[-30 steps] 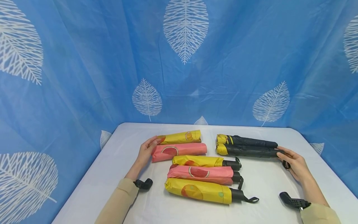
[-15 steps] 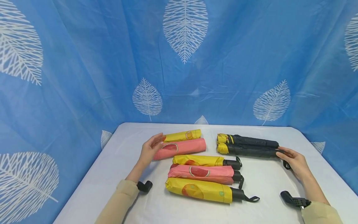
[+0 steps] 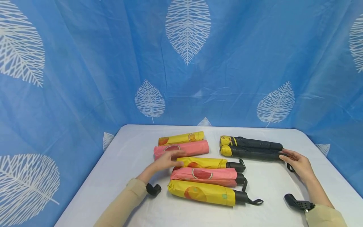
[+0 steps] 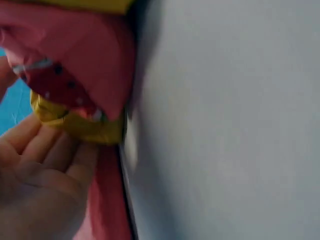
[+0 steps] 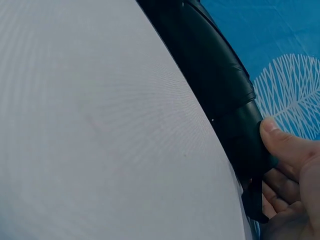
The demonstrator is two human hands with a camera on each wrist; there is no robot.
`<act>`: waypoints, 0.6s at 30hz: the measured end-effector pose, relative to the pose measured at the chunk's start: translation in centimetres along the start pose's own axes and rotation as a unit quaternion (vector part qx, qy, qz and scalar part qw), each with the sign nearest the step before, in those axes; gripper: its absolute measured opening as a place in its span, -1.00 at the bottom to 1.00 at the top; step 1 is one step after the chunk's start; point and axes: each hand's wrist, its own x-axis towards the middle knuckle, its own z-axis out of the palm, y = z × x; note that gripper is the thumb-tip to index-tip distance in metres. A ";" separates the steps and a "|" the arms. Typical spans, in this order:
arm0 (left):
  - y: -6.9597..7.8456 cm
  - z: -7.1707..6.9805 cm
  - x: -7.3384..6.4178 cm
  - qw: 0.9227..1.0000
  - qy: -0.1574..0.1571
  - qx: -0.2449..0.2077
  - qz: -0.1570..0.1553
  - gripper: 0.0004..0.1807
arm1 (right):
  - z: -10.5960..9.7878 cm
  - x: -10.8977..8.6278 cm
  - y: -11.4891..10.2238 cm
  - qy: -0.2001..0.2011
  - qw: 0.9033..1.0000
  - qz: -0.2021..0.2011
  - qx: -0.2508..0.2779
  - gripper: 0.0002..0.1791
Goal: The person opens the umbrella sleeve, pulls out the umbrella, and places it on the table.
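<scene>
**Seven umbrellas (image 3: 215,194), one white bench (image 3: 272,189)**

Left side, back to front, it goes yellow one (image 3: 181,138), pink one (image 3: 194,148), second yellow (image 3: 210,163), second pink (image 3: 218,174), third yellow (image 3: 202,193), all fruit-print, lying crosswise. On the right, two black ones (image 3: 252,153) with yellow ends, side by side.

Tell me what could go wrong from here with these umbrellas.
The left grip touches the middle yellow umbrella; pushing it might roll the nearer pink umbrella beside it. The right grip holds the nearer black umbrella by its handle end, so lifting could knock the farther black umbrella.
</scene>
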 end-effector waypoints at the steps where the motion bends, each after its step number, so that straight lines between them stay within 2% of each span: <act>1: -0.2 0.1 0.2 1.000 -0.004 -0.001 -0.001 -0.37 | 0.0 0.0 0.1 0.001 1.000 -0.001 0.000 -0.16; 4: -0.7 0.5 0.4 1.000 -0.006 0.021 0.004 -0.37 | 0.1 0.0 0.2 0.006 1.000 -0.002 0.001 -0.15; 5: -0.2 0.5 0.4 1.000 -0.007 0.027 0.003 -0.38 | 0.1 0.0 0.2 0.008 1.000 -0.003 -0.002 -0.16; 7: -0.4 0.7 0.4 0.999 -0.005 0.049 0.004 -0.37 | 0.0 -0.1 0.3 0.014 1.000 -0.007 -0.002 -0.17; 11: -0.5 0.8 0.6 0.997 -0.012 0.078 -0.002 -0.37 | -0.3 -0.5 0.3 0.025 0.999 -0.024 0.023 -0.19; 12: -1.0 0.9 0.9 0.996 -0.014 0.087 -0.005 -0.36 | -0.4 -0.5 0.3 0.027 0.999 -0.025 0.033 -0.20; 18: -0.4 0.8 1.8 0.990 -0.037 0.132 -0.024 -0.40 | -0.9 -0.6 -0.1 0.049 0.997 -0.010 0.067 -0.19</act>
